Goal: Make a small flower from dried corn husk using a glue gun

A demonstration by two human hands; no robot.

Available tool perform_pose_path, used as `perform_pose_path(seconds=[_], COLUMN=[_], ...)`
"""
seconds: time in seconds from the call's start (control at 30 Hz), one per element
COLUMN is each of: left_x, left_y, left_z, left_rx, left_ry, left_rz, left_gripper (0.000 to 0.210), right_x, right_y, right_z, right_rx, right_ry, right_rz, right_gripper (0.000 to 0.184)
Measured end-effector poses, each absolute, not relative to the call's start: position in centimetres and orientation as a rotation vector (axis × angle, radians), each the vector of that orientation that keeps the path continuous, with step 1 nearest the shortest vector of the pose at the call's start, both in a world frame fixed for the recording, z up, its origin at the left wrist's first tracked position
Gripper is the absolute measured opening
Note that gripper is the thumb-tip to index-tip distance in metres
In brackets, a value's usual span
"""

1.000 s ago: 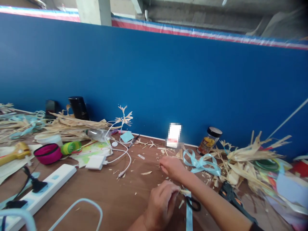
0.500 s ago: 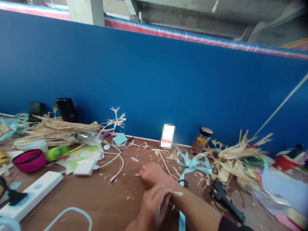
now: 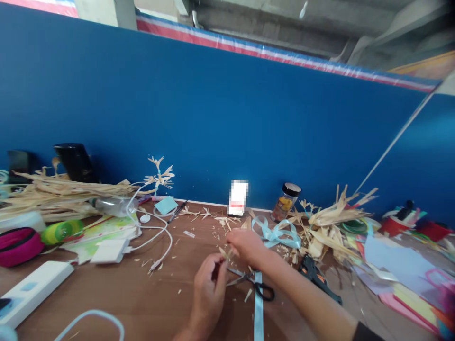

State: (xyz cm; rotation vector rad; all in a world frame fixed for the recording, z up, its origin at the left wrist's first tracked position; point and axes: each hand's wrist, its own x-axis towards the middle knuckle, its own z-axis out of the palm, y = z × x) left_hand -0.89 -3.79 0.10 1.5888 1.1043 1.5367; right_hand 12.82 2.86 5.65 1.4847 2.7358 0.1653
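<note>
My left hand [image 3: 209,284] is closed in a pinch on a small pale strip of dried corn husk [image 3: 223,254], low over the table. Just beyond it, my right hand [image 3: 247,244] has its fingertips pressed together close to the strip; what they grip is too small to make out. Scissors with black handles [image 3: 265,291] lie under my right forearm, blades spread and pointing toward my left hand. Light blue ribbon [image 3: 259,308] runs down the table beside the scissors, and its looped part [image 3: 277,232] lies beyond my right wrist.
Husk scraps litter the brown table [image 3: 149,298]. A black glue gun [image 3: 320,279], a lidded jar [image 3: 285,203] and a husk bundle [image 3: 330,218] are on the right. Toward the left are a branching husk piece [image 3: 159,177], white cables, a charger [image 3: 110,251] and a power strip [image 3: 35,289].
My right hand has drawn back from the far-left reach toward my left hand, uncovering the scissors. My left hand has shifted slightly left and still holds the husk strip. The view has turned right.
</note>
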Motion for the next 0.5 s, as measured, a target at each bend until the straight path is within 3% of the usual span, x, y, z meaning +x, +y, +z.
perform_pose_path(seconds=[0.2,0.5], left_x=[-1.1,-1.2], left_y=[-2.5,-2.2], left_z=[0.0,-0.6], left_rx=[1.005,0.94], left_ry=[1.142,1.124], left_rz=[1.466,1.446], left_gripper=[0.022,0.027], right_x=[17.2,16.5], right_y=[0.7,-2.0], right_z=[6.8,4.9], right_rx=[1.638,1.707], right_ry=[2.639,2.589], right_rz=[0.157,0.04], right_gripper=[0.015,0.01])
